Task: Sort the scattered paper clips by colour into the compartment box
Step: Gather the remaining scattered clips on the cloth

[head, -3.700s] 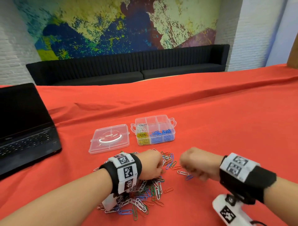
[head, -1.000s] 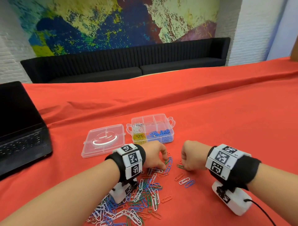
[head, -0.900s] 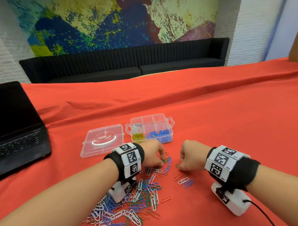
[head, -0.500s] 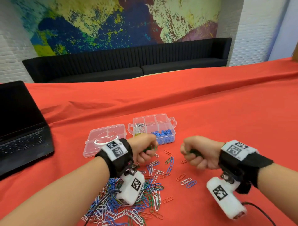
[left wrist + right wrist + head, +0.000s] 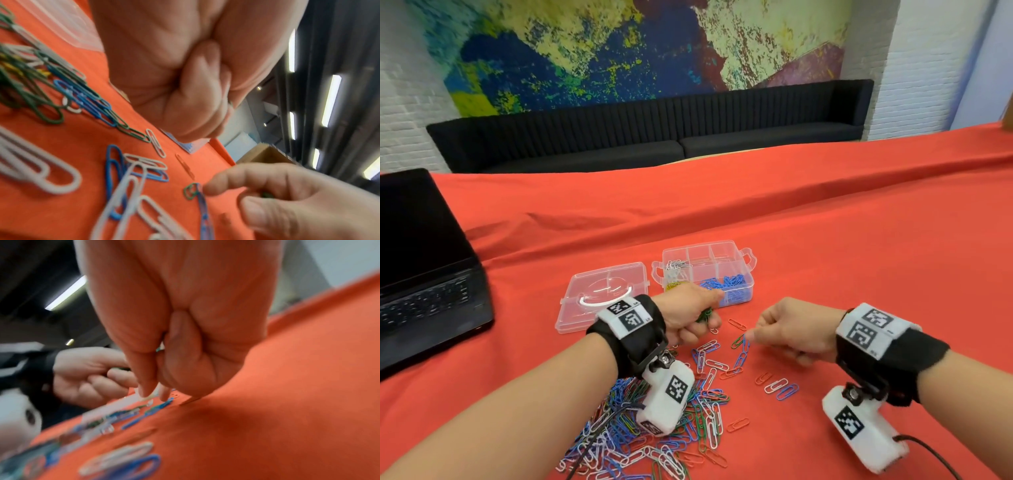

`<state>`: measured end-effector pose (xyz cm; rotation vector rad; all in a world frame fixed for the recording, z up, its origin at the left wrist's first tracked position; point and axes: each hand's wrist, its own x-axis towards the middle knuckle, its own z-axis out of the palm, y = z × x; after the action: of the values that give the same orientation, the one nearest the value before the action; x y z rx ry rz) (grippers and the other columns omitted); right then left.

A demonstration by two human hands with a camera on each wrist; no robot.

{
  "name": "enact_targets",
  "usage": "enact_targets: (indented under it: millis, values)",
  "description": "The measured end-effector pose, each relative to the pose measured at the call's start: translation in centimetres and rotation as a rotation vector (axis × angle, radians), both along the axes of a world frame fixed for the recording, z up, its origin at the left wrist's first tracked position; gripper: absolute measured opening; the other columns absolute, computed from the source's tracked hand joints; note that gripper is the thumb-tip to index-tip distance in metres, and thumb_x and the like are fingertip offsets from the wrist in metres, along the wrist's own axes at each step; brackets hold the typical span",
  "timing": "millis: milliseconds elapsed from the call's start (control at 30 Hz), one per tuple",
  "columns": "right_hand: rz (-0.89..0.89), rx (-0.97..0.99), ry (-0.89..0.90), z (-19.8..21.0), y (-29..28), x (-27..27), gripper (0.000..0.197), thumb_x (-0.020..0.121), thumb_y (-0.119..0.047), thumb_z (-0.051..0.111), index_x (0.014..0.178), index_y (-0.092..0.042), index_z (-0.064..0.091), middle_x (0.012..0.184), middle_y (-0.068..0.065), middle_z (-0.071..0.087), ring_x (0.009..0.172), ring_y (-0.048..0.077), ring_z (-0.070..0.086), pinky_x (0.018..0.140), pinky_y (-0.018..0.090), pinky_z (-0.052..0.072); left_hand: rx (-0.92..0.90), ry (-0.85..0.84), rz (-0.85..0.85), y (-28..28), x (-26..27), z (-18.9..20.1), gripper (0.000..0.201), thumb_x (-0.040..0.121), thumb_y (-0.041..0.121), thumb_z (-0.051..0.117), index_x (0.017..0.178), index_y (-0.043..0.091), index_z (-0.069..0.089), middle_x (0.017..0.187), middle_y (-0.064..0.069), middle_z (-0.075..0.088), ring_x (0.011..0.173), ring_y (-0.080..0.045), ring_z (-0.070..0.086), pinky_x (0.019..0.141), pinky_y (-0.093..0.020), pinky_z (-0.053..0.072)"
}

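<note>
Loose paper clips of several colours (image 5: 654,428) lie heaped on the red cloth in front of me. The clear compartment box (image 5: 748,265) beyond them holds white, yellow and blue clips in separate compartments. My left hand (image 5: 705,318) hovers just in front of the box, its fist closed round a bunch of green clips (image 5: 703,313). My right hand (image 5: 755,337) is low over the cloth, curled round green clips (image 5: 267,194). Its index fingertip (image 5: 207,189) reaches a green clip (image 5: 190,192) that lies hooked with a blue one.
The box's clear lid (image 5: 602,294) lies left of the box. An open black laptop (image 5: 424,291) sits at the table's left edge. A few red, white and blue clips (image 5: 777,385) lie apart to the right. A black sofa runs along the far wall.
Half a second ago both fists were lifted off the cloth. The right hand has since dropped onto the green clip, while the left stays raised near the box.
</note>
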<state>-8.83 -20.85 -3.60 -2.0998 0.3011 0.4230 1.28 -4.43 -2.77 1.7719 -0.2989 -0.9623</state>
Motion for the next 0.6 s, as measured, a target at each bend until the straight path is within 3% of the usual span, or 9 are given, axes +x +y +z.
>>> enact_targets:
  millis: [33,67,100,133,233,300,400,500,600]
  values:
    - [0.07,-0.166,-0.035,0.2,0.0,-0.2,0.011,0.088,-0.033,0.064,0.079,-0.027,0.063,0.06,0.004,0.05,0.042,0.015,0.042,0.038,0.021,0.036,-0.001,-0.001,-0.008,-0.2,-0.1,-0.1,0.025,0.101,0.03,0.042,0.079,0.017,0.039,0.055,0.001,0.041,0.031,-0.004,0.022,0.033,-0.007,0.018]
    - [0.156,-0.31,-0.078,0.3,0.0,-0.4,0.006,0.088,-0.032,0.063,0.091,-0.035,0.068,0.063,-0.001,0.052,0.048,0.011,0.046,0.045,0.016,0.04,0.05,-0.071,-0.051,-0.4,-0.3,-0.3,0.025,0.1,0.03,0.044,0.078,0.018,0.04,0.054,0.002,0.039,0.033,-0.005,0.025,0.033,-0.009,0.02]
    - [0.233,-0.414,-0.116,0.5,0.1,-0.5,0.019,0.09,-0.028,0.06,0.103,-0.038,0.068,0.063,-0.007,0.052,0.051,0.005,0.046,0.048,0.006,0.036,0.16,-0.207,-0.125,-0.6,-0.5,-0.4,0.024,0.099,0.03,0.046,0.079,0.018,0.044,0.055,0.003,0.04,0.034,-0.006,0.029,0.034,-0.011,0.025]
    - [0.28,-0.49,-0.131,0.7,0.1,-0.6,0.027,0.091,-0.023,0.057,0.112,-0.037,0.068,0.064,-0.01,0.052,0.054,0.004,0.045,0.049,0.005,0.034,0.296,-0.371,-0.216,-0.8,-0.7,-0.6,0.021,0.097,0.032,0.049,0.081,0.019,0.048,0.057,0.003,0.043,0.037,-0.008,0.036,0.036,-0.013,0.03]
    - [0.308,-0.687,-0.146,1.6,0.0,-1.0,0.031,0.089,-0.017,0.053,0.112,-0.029,0.071,0.089,-0.001,0.067,0.076,0.013,0.054,0.059,0.011,0.034,0.555,-0.732,-0.436,-1.8,-1.4,-0.8,0.013,0.09,0.034,0.06,0.086,0.022,0.057,0.07,0.004,0.055,0.055,-0.011,0.051,0.052,-0.02,0.041]
    - [0.276,-0.72,-0.133,1.8,-0.5,-1.1,0.029,0.087,-0.016,0.055,0.106,-0.026,0.074,0.089,-0.003,0.067,0.083,0.016,0.058,0.066,0.015,0.035,0.639,-0.853,-0.496,-2.5,-1.7,-0.9,0.011,0.089,0.029,0.062,0.088,0.019,0.056,0.085,0.002,0.056,0.075,-0.014,0.053,0.067,-0.024,0.04]
    - [0.19,-0.659,-0.162,1.8,-1.4,-1.1,0.02,0.086,-0.017,0.06,0.096,-0.022,0.077,0.063,-0.015,0.055,0.06,0.003,0.051,0.053,0.01,0.035,0.73,-0.959,-0.561,-2.8,-1.9,-0.7,0.017,0.093,0.021,0.054,0.096,0.007,0.064,0.085,-0.004,0.055,0.081,-0.019,0.051,0.074,-0.029,0.043]
    - [0.117,-0.568,-0.207,1.7,-1.6,-0.6,0.018,0.086,-0.019,0.062,0.096,-0.016,0.076,0.072,-0.006,0.065,0.057,-0.003,0.049,0.049,0.002,0.033,0.798,-0.961,-0.63,-1.7,-1.8,-0.2,0.023,0.092,0.016,0.048,0.093,0.001,0.065,0.075,-0.008,0.053,0.074,-0.023,0.051,0.068,-0.031,0.045]
    - [0.137,-0.541,-0.216,1.6,-0.7,-0.2,0.018,0.087,-0.018,0.062,0.098,-0.015,0.075,0.065,-0.014,0.058,0.055,-0.004,0.048,0.047,0.002,0.033,0.802,-0.886,-0.636,0.5,-1.0,0.3,0.022,0.09,0.021,0.045,0.079,0.008,0.059,0.072,-0.01,0.053,0.065,-0.024,0.049,0.061,-0.032,0.047]
